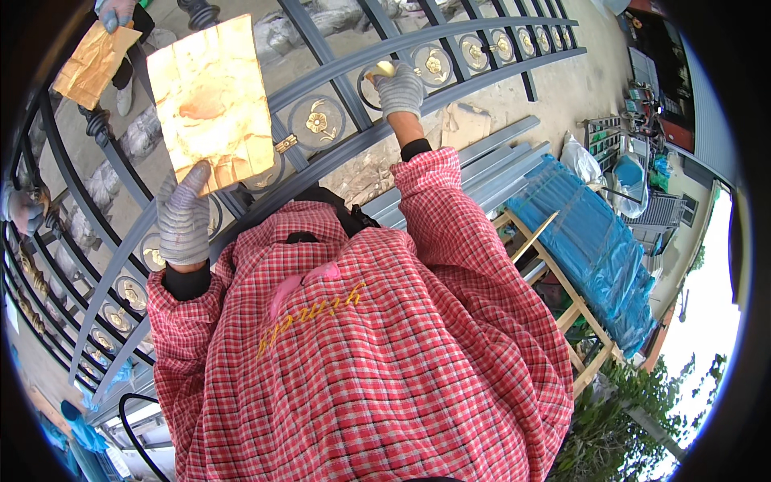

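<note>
My left hand [185, 215], in a grey striped glove, pinches the lower edge of a creased gold-tan sheet [213, 132] with a darker smear in its middle. I cannot tell if it is paper or thin card. My right hand [399, 92], gloved alike, has its fingers closed on a small pale-yellow piece [384, 70]; its kind is unclear. That hand is over a ring in the band of a dark grey metal gate [341, 68]. A gold flower ornament [317, 122] fills the ring between my hands, and another gold flower [434, 64] is just right of my right hand.
At upper left a co-worker's gloved hand [116, 12] holds a similar sheet [95, 64]. Another gloved hand [24, 210] touches the bars at far left. Grey metal lengths [482, 173] lie to the right, beside a blue-wrapped stack [582, 241] by a wooden frame [590, 317].
</note>
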`<action>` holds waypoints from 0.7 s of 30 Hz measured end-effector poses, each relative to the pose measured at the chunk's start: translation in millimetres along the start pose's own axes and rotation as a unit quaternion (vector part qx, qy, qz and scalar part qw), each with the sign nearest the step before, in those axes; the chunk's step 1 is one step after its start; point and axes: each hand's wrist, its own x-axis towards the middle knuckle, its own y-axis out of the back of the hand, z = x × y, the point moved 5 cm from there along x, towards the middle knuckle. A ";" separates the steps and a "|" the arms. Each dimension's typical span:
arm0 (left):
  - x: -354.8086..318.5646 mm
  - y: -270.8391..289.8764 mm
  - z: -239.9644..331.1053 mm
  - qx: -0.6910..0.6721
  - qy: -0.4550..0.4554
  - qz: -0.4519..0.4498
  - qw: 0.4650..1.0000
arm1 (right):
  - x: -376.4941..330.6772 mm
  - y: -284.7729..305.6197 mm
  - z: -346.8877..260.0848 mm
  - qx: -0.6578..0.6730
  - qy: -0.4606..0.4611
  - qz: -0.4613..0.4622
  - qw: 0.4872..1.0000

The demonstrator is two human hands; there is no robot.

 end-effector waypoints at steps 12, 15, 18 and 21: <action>-1.1 -5.3 0.3 0.029 -0.005 -0.007 1.000 | 1.2 1.0 6.7 -0.112 0.041 -0.036 0.992; 2.3 -3.0 -3.5 0.032 0.001 -0.011 0.999 | 3.4 6.4 7.6 -0.065 0.062 -0.019 0.996; 2.0 -9.1 -3.1 0.048 0.003 -0.016 0.999 | -15.5 -7.7 -2.7 -0.112 0.183 -0.074 0.974; 0.6 -3.5 -1.4 0.041 0.008 -0.030 0.999 | -11.4 4.7 -1.0 -0.142 0.103 -0.058 0.983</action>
